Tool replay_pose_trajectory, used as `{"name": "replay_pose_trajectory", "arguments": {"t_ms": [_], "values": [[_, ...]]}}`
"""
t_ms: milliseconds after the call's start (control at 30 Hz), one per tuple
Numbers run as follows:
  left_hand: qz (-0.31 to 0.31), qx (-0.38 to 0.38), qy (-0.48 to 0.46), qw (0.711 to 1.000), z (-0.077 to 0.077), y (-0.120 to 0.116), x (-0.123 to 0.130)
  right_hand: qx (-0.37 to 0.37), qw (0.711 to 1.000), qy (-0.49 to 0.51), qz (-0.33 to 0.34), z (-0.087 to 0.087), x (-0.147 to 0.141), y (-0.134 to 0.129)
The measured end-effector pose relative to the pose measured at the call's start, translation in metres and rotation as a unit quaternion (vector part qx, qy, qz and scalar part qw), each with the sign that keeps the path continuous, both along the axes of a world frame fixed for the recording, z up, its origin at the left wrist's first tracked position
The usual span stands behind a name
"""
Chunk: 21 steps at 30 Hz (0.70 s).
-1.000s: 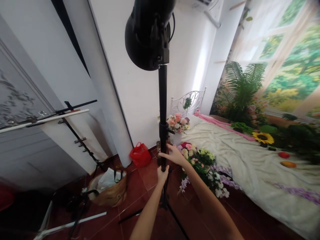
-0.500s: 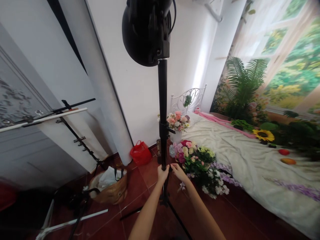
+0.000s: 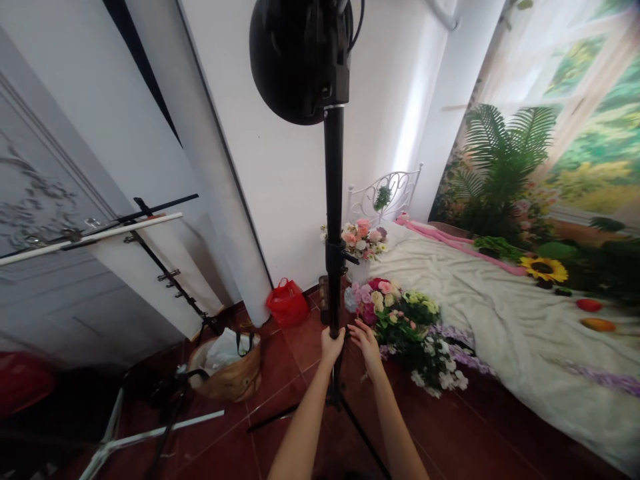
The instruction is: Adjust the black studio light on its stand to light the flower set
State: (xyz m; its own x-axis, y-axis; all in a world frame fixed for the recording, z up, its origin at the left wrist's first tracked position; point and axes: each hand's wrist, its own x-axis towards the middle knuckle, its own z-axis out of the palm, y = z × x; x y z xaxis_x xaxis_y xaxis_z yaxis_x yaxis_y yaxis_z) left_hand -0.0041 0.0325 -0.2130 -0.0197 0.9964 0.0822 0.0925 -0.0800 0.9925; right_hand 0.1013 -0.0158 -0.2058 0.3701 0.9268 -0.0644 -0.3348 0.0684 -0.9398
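Note:
A black light stand [image 3: 334, 180] rises upright in the middle of the head view, with a large black lamp head [image 3: 293, 60] on top and tripod legs on the floor. My left hand [image 3: 333, 345] is wrapped round the lower part of the pole. Just right of the pole, beside a small knob, my right hand [image 3: 366, 340] has its fingers apart and holds nothing. Higher up the pole is a collar [image 3: 335, 257] with a lever sticking out to the right.
Flower bunches [image 3: 395, 313] stand right of the pole, beside a bed with a cream blanket [image 3: 480, 300]. At left are a woven basket [image 3: 230, 377], a red bag [image 3: 288, 303], a white bar [image 3: 170, 430] on the floor and another black stand [image 3: 160, 267].
My right hand has opened its fingers and moved slightly away from the knob on the pole. My left hand still grips the pole. The whole view has shifted a little.

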Motion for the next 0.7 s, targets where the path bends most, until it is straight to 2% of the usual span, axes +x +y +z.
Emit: {"name": "replay_pose_trajectory", "arguments": {"t_ms": [233, 333, 500, 700], "values": [[0.006, -0.007, -0.010, 1.000, 0.004, -0.002, 0.001, -0.006, 0.999, -0.047, 0.014, -0.024, -0.012, -0.002], [-0.002, -0.009, -0.011, 1.000, 0.003, -0.002, 0.001, 0.007, 0.999, -0.040, -0.004, -0.026, -0.014, 0.003], [-0.004, -0.017, -0.016, 1.000, 0.004, -0.002, 0.001, 0.011, 0.997, -0.071, 0.006, -0.026, -0.005, 0.015], [-0.012, -0.024, -0.013, 1.000, 0.005, -0.002, 0.001, -0.075, 0.987, -0.139, 0.018, -0.032, -0.005, 0.035]]}}
